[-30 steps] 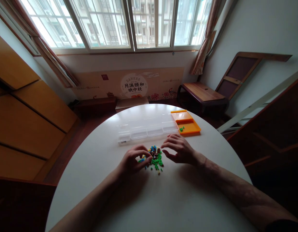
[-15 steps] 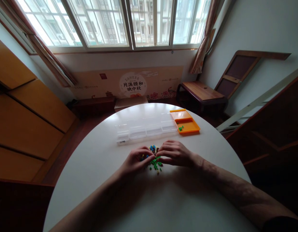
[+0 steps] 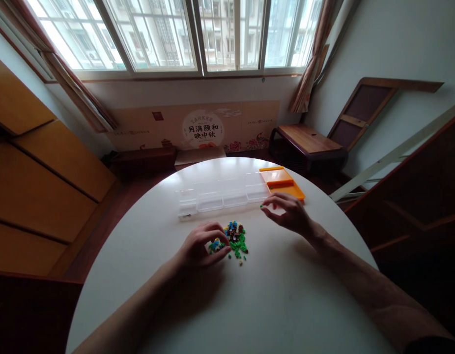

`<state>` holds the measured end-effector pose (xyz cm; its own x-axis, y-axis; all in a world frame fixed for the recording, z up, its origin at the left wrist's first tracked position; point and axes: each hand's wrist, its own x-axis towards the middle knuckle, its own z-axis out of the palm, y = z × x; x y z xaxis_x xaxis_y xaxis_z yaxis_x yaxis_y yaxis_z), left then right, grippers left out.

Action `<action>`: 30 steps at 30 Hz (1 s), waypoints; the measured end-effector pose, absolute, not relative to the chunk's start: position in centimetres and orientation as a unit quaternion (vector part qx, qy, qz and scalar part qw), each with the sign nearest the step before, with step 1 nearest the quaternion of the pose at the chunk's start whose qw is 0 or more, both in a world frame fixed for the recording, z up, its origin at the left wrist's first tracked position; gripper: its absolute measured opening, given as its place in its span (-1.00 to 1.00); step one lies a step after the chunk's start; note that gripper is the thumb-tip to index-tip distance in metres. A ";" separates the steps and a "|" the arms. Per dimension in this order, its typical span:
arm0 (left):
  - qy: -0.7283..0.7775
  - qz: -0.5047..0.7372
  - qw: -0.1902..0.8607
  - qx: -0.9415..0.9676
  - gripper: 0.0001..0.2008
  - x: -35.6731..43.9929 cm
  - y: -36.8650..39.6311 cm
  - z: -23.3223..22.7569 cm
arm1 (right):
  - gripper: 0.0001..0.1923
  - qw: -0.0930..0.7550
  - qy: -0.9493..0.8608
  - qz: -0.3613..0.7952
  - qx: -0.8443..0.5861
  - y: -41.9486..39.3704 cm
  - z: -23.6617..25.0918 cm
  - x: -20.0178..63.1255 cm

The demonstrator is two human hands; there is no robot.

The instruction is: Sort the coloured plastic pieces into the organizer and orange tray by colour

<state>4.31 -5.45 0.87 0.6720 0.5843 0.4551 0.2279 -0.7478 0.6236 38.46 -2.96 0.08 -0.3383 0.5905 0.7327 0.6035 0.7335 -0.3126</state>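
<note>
Two hands over desk (image 3: 271,305). Left hand (image 3: 200,246) curled, fingertips touching bricks (image 3: 233,238) just to its right. Right hand (image 3: 288,211) pinches one green brick (image 3: 261,206), orange tray (image 3: 284,184) just beyond it; bare desk nearer.

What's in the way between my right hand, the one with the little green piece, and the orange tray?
Nothing visible. The right hand holds a tiny green piece at its fingertips, right in front of the orange tray. The clear organizer sits to the tray's left, off that path, and the left hand rests at the brick pile.
</note>
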 end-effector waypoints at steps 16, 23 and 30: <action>0.167 0.271 0.137 0.938 -0.93 3.9 -5.2 0.0 | -0.91 0.435 -0.710 -0.056 -0.551 -0.7 -2.3 41.1; 0.214 0.310 0.102 0.921 -0.92 4.0 -5.0 -0.3 | -0.89 0.478 -0.741 -0.079 -0.466 -2.1 -0.9 39.4; 0.274 0.369 0.170 0.872 -0.91 5.0 -5.5 0.0 | -0.89 0.434 -0.856 0.006 -0.281 -4.7 -0.2 34.5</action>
<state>4.96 -5.48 0.03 0.5774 0.6030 0.5505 0.3522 -0.7922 0.4984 34.52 -4.69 -0.17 -0.4664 0.4862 0.7390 0.4755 0.8422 -0.2541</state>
